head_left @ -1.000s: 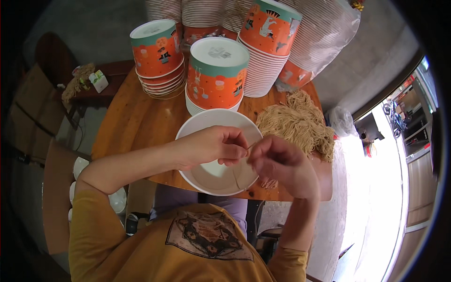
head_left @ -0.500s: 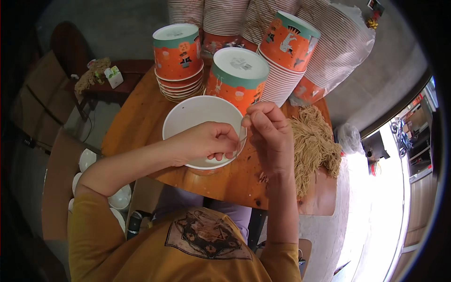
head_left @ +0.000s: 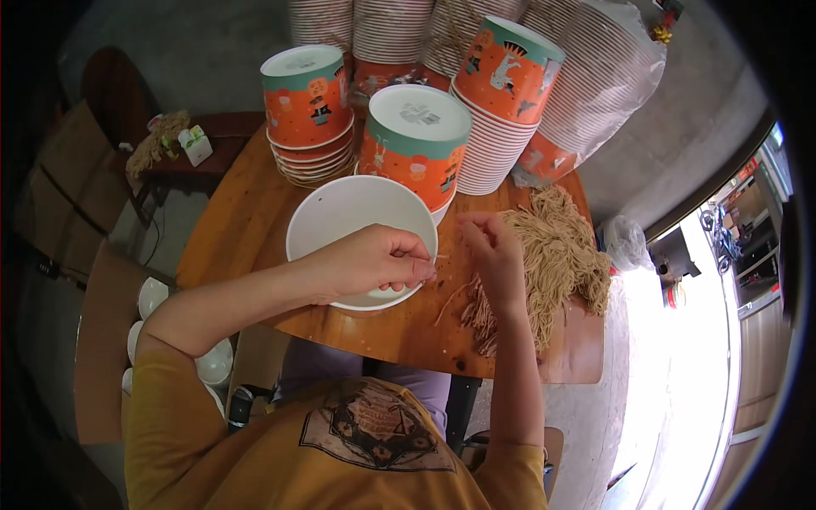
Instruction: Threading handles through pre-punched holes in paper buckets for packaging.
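A white-lined paper bucket (head_left: 327, 217) stands tilted toward me on the wooden table. My left hand (head_left: 382, 262) is at its right rim, thumb and fingers pinched on a thin tan cord (head_left: 441, 257) whose short end pokes out beside the fingertips. Right of the bucket, apart from it, my right hand (head_left: 495, 246) is raised with its fingers half bent; I make out nothing between them. Just beyond that wrist lies a heap of tan cords (head_left: 561, 263), some loose strands reaching toward the bucket.
Orange-and-green buckets stand upside down in stacks: one behind the white-lined bucket (head_left: 416, 140), one at left (head_left: 306, 106), a taller one at right (head_left: 506, 93). Plastic-wrapped stacks (head_left: 608, 81) line the back. A carton (head_left: 106, 340) of white bowl-like pieces sits low at left.
My right hand has come down and right, toward the cord heap, away from my left hand. The cord stretched between them is now only a short end at my left fingers.
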Available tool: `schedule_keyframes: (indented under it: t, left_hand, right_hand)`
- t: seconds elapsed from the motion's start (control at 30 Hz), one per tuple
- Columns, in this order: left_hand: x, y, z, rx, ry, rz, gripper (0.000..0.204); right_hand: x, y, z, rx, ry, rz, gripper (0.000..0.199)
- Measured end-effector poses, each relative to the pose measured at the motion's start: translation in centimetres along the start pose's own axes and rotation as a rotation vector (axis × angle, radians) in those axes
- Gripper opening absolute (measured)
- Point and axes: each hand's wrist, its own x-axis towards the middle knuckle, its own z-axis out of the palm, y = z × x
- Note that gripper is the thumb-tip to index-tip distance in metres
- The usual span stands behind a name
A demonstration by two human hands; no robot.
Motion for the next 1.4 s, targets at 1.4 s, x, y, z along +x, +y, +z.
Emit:
schedule_keyframes:
  t: [1.4]
  left_hand:
    - [0.7, 0.2, 0.3, -0.126, -0.042, -0.021, 0.019]
  right_hand:
    - [-6.6, -3.4, 2.1, -0.171, -0.014, -0.110, 0.020]
